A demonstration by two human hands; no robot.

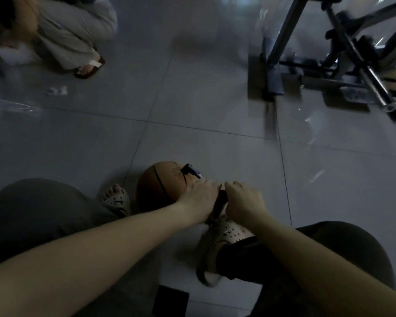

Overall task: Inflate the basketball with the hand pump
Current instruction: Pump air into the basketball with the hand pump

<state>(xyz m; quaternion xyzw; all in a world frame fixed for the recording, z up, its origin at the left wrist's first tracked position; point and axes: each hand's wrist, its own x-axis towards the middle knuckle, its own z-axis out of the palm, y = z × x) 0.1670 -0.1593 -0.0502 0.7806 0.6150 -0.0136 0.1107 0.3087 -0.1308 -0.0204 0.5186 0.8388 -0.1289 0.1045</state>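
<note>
An orange basketball (160, 184) lies on the tiled floor between my two feet. A black hand pump (220, 201) runs from the ball's top back toward me, its dark front end (191, 170) lying against the ball. My left hand (200, 197) grips the pump body just behind the ball and partly covers the ball's right side. My right hand (244, 201) is curled round the pump's rear end, right beside the left hand. Most of the pump is hidden under both hands.
My sandalled feet (116, 200) flank the ball and my knees fill the lower corners. Another person's leg and sandal (89, 67) are at the far left. A metal stand frame (343, 65) occupies the far right. Small white bits (56, 90) lie on the floor.
</note>
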